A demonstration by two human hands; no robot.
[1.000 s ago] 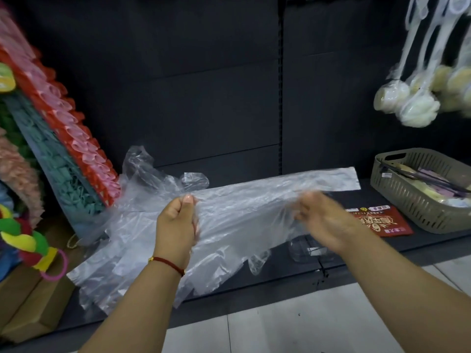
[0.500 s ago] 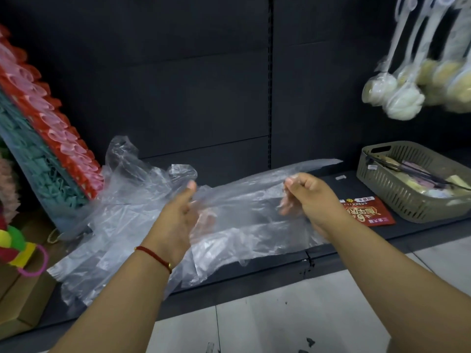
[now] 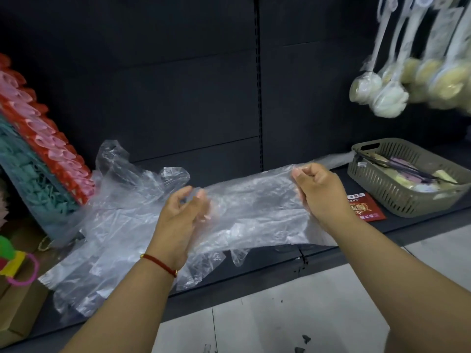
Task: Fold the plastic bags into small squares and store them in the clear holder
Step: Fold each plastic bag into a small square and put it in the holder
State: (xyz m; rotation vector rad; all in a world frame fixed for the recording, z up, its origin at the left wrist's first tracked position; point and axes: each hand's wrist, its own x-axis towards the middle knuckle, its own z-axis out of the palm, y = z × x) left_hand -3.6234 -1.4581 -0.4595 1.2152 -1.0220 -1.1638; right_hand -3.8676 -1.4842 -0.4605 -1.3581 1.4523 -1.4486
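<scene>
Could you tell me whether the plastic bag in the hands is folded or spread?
Spread: the plastic bag stretches loosely between left hand and right hand.

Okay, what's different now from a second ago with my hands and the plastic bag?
The right hand, open and blurred over the plastic bag a second ago, now pinches its far edge. The left hand has loosened its closed grip and now holds the bag with spread fingers. The loose bags on the shelf, the basket and the red packet have not moved.
</scene>
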